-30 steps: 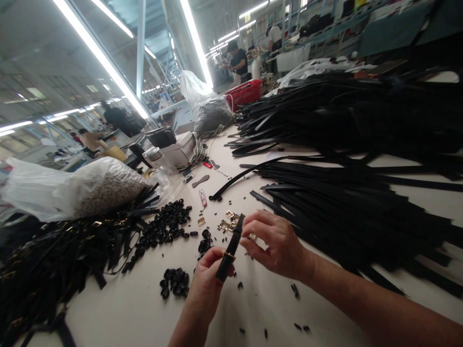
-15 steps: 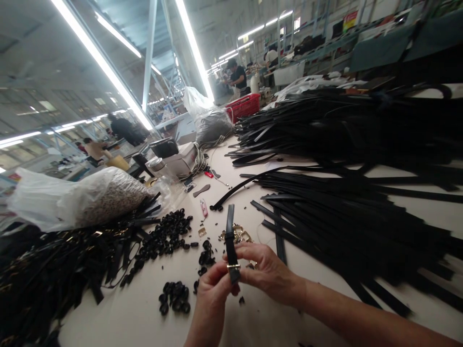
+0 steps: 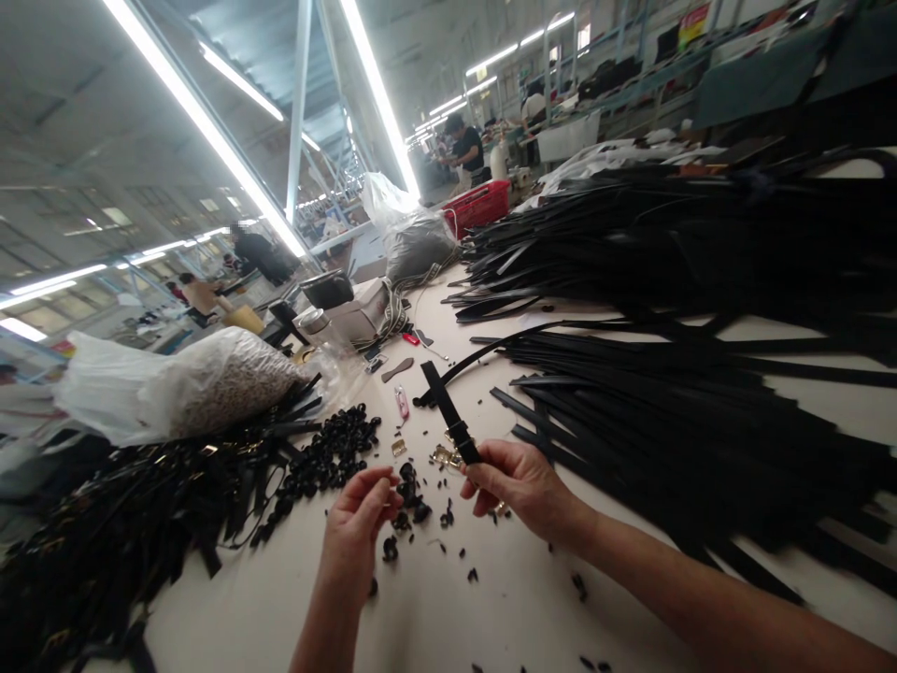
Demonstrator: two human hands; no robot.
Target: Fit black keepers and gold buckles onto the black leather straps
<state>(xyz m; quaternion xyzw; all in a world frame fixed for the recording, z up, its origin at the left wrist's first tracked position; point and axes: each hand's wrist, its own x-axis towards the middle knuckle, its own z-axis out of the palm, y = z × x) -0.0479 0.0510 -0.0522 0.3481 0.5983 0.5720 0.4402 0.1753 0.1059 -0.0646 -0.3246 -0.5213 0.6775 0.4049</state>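
My right hand (image 3: 515, 481) pinches the lower end of a short black strap (image 3: 445, 402), which tilts up and to the left. A dark loop sits around the strap just above my fingers. Apart from it, on the left, my left hand (image 3: 361, 514) has thumb and fingers pressed together; what they hold, if anything, is too small to make out. Between the hands lie black strap loops (image 3: 419, 512) and small dark bits. Behind the strap, gold buckles (image 3: 447, 456) lie in a pile partly hidden by it.
Long black straps (image 3: 673, 421) cover the right side. On the left are a heap of finished-looking straps with gold buckles (image 3: 91, 551), more black loops (image 3: 336, 444) and a filled plastic bag (image 3: 210, 379). A pink snipper (image 3: 401, 402) and a clear jar (image 3: 322, 341) stand farther back.
My left hand has let go of the strap and moved left. My right hand has raised the strap slightly and tilted it left. The gold buckle seen across the strap is out of sight.
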